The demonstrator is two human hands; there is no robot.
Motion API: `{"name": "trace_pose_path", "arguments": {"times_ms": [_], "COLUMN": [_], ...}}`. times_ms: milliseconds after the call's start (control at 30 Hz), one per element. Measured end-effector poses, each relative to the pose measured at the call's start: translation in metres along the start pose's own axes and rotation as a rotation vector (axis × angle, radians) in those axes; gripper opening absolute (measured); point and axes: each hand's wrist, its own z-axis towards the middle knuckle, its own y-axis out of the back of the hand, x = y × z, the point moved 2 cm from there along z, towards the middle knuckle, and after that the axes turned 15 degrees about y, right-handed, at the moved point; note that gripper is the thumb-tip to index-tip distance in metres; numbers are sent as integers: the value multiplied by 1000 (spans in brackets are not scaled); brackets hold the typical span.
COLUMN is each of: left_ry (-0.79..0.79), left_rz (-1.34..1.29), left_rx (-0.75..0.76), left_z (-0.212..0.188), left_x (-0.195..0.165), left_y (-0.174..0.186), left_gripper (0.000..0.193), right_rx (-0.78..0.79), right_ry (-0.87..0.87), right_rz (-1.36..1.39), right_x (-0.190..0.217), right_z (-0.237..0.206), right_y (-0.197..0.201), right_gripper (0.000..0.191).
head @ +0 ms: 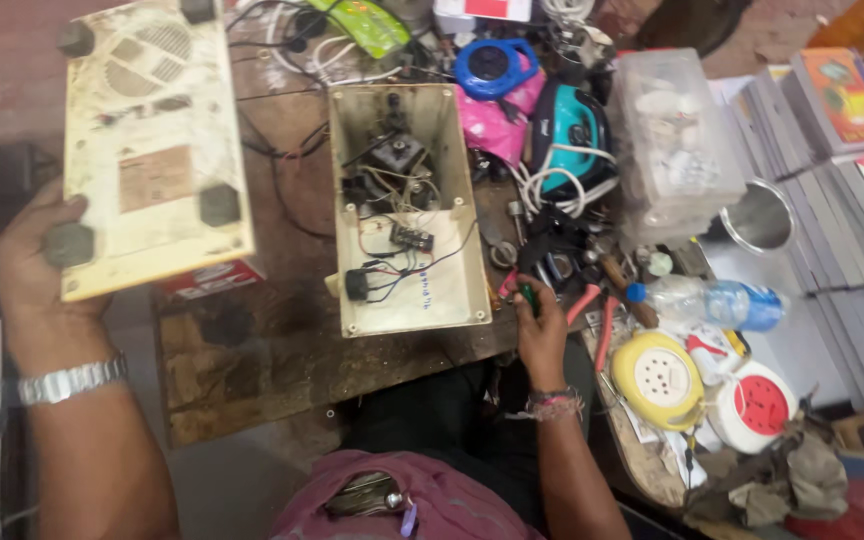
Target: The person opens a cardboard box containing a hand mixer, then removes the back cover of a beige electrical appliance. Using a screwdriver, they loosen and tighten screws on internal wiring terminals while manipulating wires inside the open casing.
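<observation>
The cream back cover [152, 150], a yellowed plastic panel with round vent grilles near its top, dark rubber feet at the corners and a faded reddish rectangular label at its middle, is the largest thing in hand; it is lifted over the left part of the worktop [282, 370], its long axis running away from the person and tilted slightly to the left. The left hand [37, 265] is clamped on its lower left corner, thumb over a foot. Just beside it on the worktop lies the open cream casing [407, 215], long axis also pointing away, with a transformer, a small board and black wires inside. A red and white box [210, 280] peeks out under the cover's lower edge. The right hand [540, 325] is closed around a green-handled screwdriver [529, 298] by the casing's lower right corner. Right of it lie a clear plastic bottle [707, 302] with a blue label, a yellow round socket reel [657, 378] and a white and red one [757, 405].
</observation>
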Motion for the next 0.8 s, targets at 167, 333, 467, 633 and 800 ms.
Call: {"name": "trace_pose_path", "arguments": {"times_ms": [167,333,467,633,800], "left_ry": [-37,79,128,97,-191], "left_rz": [203,239,354,783,1367], "left_rx": [-191,-208,-243,-558,-719], "left_z": [8,29,39,40,26], "left_x": [14,22,15,9,5], "left_y": [51,71,90,112,105], "left_gripper": [44,39,38,36,42], "right_rx": [26,22,41,9,45], "right_ry": [-40,-80,-78,-54,261], "right_rz": [146,146,95,-6,-477], "right_x": [-8,-11,-5,25,73], "right_z": [-24,-42,-49,-44,-29], "right_y": [-14,-20,-20,-20,-5], "right_gripper": [29,31,31,27,22]}}
